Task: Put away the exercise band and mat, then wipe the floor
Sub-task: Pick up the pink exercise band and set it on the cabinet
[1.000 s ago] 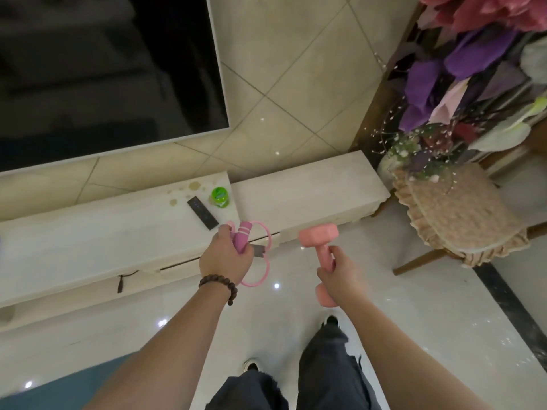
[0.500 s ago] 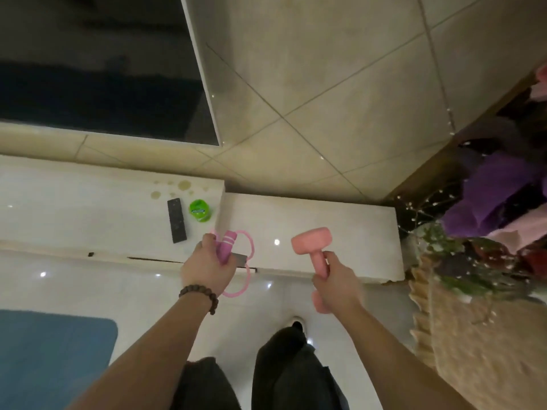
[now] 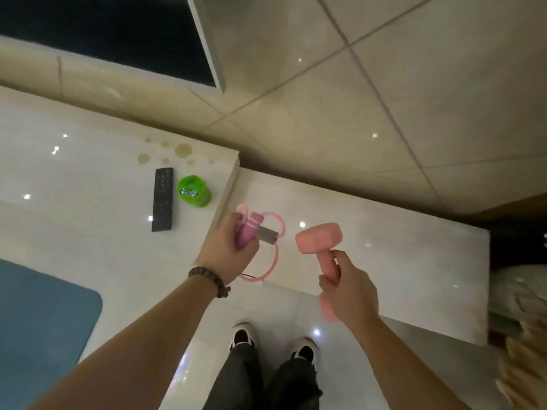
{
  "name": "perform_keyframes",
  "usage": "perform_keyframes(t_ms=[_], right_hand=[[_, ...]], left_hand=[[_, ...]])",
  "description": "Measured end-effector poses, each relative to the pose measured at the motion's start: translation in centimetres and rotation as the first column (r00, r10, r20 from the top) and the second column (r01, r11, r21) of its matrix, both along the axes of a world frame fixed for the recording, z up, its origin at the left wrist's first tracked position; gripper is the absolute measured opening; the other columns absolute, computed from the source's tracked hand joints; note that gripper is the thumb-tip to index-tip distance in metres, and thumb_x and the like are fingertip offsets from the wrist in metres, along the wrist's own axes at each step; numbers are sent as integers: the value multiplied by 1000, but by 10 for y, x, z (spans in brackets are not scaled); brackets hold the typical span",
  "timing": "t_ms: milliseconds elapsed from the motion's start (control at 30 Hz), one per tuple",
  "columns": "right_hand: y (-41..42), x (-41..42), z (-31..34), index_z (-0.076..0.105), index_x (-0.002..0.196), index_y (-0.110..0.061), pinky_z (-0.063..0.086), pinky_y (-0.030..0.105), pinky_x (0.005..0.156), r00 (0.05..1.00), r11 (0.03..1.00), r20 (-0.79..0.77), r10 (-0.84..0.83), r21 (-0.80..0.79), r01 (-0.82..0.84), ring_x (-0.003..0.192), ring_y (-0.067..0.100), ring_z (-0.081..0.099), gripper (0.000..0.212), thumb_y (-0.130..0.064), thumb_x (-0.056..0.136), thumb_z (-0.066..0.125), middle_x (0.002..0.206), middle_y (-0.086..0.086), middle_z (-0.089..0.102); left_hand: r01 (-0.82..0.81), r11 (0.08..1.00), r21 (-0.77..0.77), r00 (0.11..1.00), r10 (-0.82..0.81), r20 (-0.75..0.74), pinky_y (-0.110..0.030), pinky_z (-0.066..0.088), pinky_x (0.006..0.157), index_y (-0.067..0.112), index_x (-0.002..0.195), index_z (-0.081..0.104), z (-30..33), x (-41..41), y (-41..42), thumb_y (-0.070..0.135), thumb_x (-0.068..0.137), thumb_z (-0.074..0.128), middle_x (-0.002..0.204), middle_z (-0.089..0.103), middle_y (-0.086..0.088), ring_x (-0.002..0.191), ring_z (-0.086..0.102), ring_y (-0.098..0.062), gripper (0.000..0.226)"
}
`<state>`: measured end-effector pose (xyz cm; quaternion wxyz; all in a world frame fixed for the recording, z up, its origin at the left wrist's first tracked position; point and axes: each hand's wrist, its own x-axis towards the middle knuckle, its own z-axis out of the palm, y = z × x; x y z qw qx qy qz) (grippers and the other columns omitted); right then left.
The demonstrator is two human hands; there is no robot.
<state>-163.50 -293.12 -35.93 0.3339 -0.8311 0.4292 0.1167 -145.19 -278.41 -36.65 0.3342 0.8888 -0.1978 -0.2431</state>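
Observation:
My left hand (image 3: 226,251) grips the pink exercise band (image 3: 272,255) by its handles, and its thin loops hang down over the front of the low white TV cabinet (image 3: 399,261). In my right hand (image 3: 349,287) I hold a pink dumbbell (image 3: 321,236) by its bar, upright, above the cabinet's lower right section. The blue mat (image 3: 44,321) lies flat on the glossy floor at the lower left.
A black remote (image 3: 162,199) and a green lidded cup (image 3: 194,191) sit on the cabinet's raised left section, near some brown stains (image 3: 182,150). A dark TV screen (image 3: 118,34) hangs above. My two shoes (image 3: 273,341) stand on the white tiled floor. A frilled cushion edge (image 3: 524,359) shows at far right.
The view has moved closer to the cabinet and tilted down. Both hands stay gripping the band and dumbbell and now hang over the cabinet's lower section. The flowers have left the view.

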Motion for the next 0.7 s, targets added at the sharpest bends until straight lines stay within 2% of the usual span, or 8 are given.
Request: perform_keyframes(t_ms=[67, 200, 300, 367, 467, 533, 600, 700], right_hand=[[-5, 8, -29, 49, 115, -26, 33, 20, 54, 1000, 1000, 0, 10, -13, -10, 61, 9, 54, 27, -29, 89, 58, 73, -11, 56], [-17, 23, -76, 48, 116, -29, 38, 30, 60, 1000, 996, -1, 16, -92, -16, 69, 24, 56, 34, -28, 84, 60, 81, -1, 64], [-24, 35, -97, 49, 115, -28, 39, 29, 58, 999, 992, -6, 31, -123, -32, 68, 24, 56, 33, -27, 84, 61, 79, 0, 63], [-28, 44, -106, 48, 115, -27, 36, 27, 56, 998, 988, -29, 65, -137, -68, 65, 22, 55, 32, -28, 86, 61, 78, -3, 61], [-32, 54, -111, 48, 118, -25, 36, 27, 59, 993, 984, -46, 106, -139, -112, 66, 21, 55, 33, -27, 87, 61, 78, -3, 58], [-32, 59, -111, 49, 119, -23, 38, 27, 60, 991, 982, -48, 126, -137, -132, 67, 22, 56, 35, -27, 87, 62, 79, -3, 58], [-33, 64, -113, 49, 121, -22, 39, 26, 61, 988, 978, -49, 148, -140, -153, 66, 21, 55, 37, -27, 87, 62, 78, -3, 57], [-35, 69, -117, 49, 121, -21, 36, 25, 61, 982, 970, -50, 182, -155, -187, 65, 19, 53, 37, -28, 88, 63, 77, -5, 54]], left_hand=[[-52, 991, -122, 998, 47, -44, -29, 50, 69, 37, 105, 51, -37, 14, -10, 39, 76, 62, 80, 63, 12, 74, 61, -10, 31], [-272, 934, -232, 958, 239, -160, -21, 52, 67, 21, 106, 53, -106, 32, -28, 30, 87, 64, 79, 60, 6, 65, 59, -2, 24], [-344, 937, -69, 912, 315, -264, -44, 60, 63, 22, 114, 45, -162, 35, -24, 43, 87, 61, 98, 66, -1, 68, 69, -17, 38], [-305, 946, 108, 896, 324, -304, -35, 60, 58, 11, 138, 27, -183, 30, -15, 43, 89, 60, 114, 60, -5, 69, 67, -18, 67], [-152, 912, 381, 982, 183, -47, -41, 55, 84, 1, 147, 8, -187, 16, 5, 59, 84, 56, 137, 45, -16, 111, 58, -32, 98], [-116, 897, 427, 988, 58, 145, -46, 42, 100, 1, 150, 4, -179, 5, 16, 69, 81, 49, 149, 29, -21, 131, 40, -35, 107], [-33, 934, 355, 922, -109, 372, -50, 34, 106, 3, 150, 11, -175, 2, 22, 71, 82, 46, 150, 28, -22, 135, 33, -37, 102], [324, 903, 282, 747, -427, 510, -55, 36, 106, 12, 149, 28, -187, 14, 22, 66, 83, 47, 151, 30, -20, 137, 29, -36, 87]])
